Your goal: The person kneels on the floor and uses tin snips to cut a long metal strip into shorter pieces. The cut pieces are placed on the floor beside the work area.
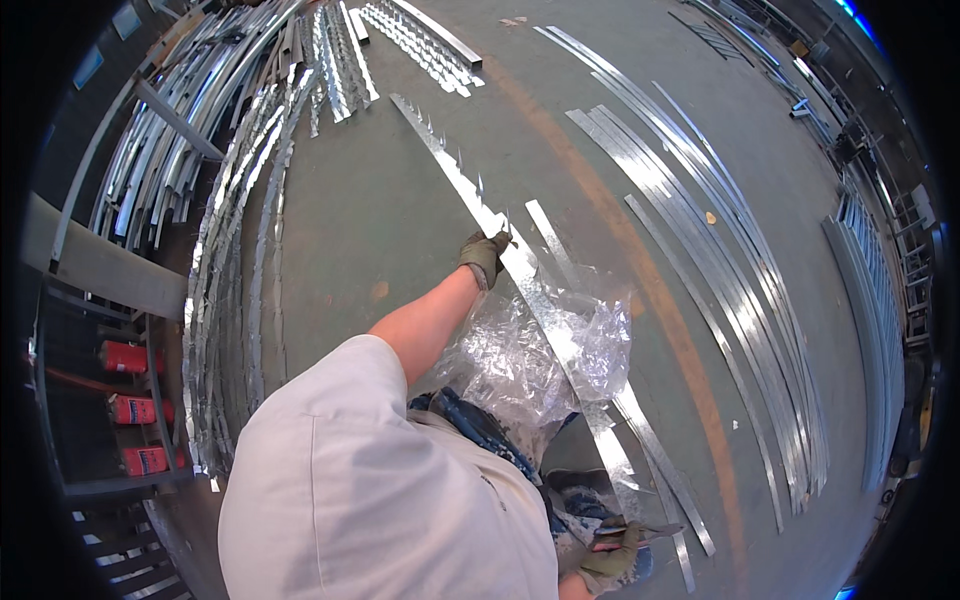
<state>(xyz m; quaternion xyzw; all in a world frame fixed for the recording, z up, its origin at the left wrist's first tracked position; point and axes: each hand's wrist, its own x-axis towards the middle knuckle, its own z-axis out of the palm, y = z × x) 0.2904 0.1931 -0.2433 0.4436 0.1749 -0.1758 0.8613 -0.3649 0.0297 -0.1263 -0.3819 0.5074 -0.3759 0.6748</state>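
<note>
A long, shiny metal strip (463, 187) with jagged tabs along one edge runs slantwise across the middle, from the far left toward my lower right. My left hand (485, 260), in an olive glove, is closed on it about midway. Crumpled clear plastic film (520, 362) lies under and around the strip, against my legs. Down at the lower right, my gloved right hand (612, 562) is closed on a hand tool (655, 533) with a reddish handle and a grey pointed end, beside the strip's near end. The exact kind of tool is unclear.
Flat metal strips (690, 220) lie on the floor at right, past an orange floor line (650, 280). Wrinkled silvery lengths (235, 220) lie at left, near racked metal profiles (165, 150). Red containers (135, 408) stand on a left shelf. More profiles (865, 330) are stacked far right.
</note>
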